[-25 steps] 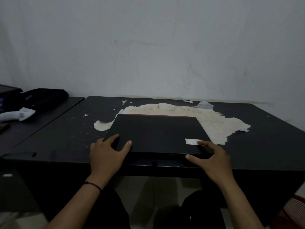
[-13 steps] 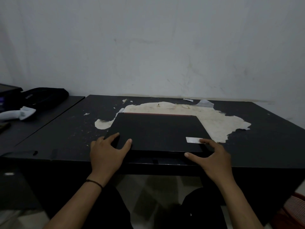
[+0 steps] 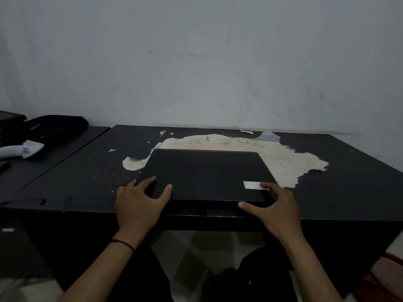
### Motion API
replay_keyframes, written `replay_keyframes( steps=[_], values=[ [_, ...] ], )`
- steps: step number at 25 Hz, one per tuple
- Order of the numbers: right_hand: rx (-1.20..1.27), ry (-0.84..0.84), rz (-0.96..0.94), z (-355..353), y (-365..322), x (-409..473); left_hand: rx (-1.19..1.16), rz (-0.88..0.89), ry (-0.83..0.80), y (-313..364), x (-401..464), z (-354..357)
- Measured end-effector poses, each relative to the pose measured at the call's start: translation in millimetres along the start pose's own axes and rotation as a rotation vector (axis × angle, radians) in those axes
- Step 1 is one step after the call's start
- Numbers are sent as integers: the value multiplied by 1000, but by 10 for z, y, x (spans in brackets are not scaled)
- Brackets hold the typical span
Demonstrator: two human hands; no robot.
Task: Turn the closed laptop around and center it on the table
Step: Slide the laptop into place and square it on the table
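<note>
A closed black laptop (image 3: 205,173) lies flat near the front edge of a black table (image 3: 349,182), a little left of the table's middle. It has a thin red strip along its far edge and a white sticker (image 3: 253,185) at its near right corner. My left hand (image 3: 139,203) grips the near left corner, fingers and thumb spread on the lid. My right hand (image 3: 277,205) holds the near right corner, with the thumb along the front edge and the fingers by the sticker.
The table's black surface has peeled off in a large pale patch (image 3: 283,158) behind and right of the laptop. A second dark table (image 3: 43,166) adjoins on the left, carrying a black bag (image 3: 54,127) and a white object (image 3: 24,149). A wall stands right behind. Something red (image 3: 386,277) sits on the floor at lower right.
Hardly anything. Both hands stay on the laptop's near corners, the right thumb has crept slightly left along the front edge, and the laptop lies where it was.
</note>
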State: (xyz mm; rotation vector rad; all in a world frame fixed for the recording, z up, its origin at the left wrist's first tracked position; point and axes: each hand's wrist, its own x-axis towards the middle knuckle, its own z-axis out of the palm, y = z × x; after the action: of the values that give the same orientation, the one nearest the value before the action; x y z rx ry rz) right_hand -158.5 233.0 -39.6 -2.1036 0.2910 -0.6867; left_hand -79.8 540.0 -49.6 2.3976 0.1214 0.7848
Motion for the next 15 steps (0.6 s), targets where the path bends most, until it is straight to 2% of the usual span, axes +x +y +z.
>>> replay_keyframes(
  steps=[15],
  values=[
    [-62,18,1,-13,19,-33,-4,30,41,-31,-36,17]
  ],
)
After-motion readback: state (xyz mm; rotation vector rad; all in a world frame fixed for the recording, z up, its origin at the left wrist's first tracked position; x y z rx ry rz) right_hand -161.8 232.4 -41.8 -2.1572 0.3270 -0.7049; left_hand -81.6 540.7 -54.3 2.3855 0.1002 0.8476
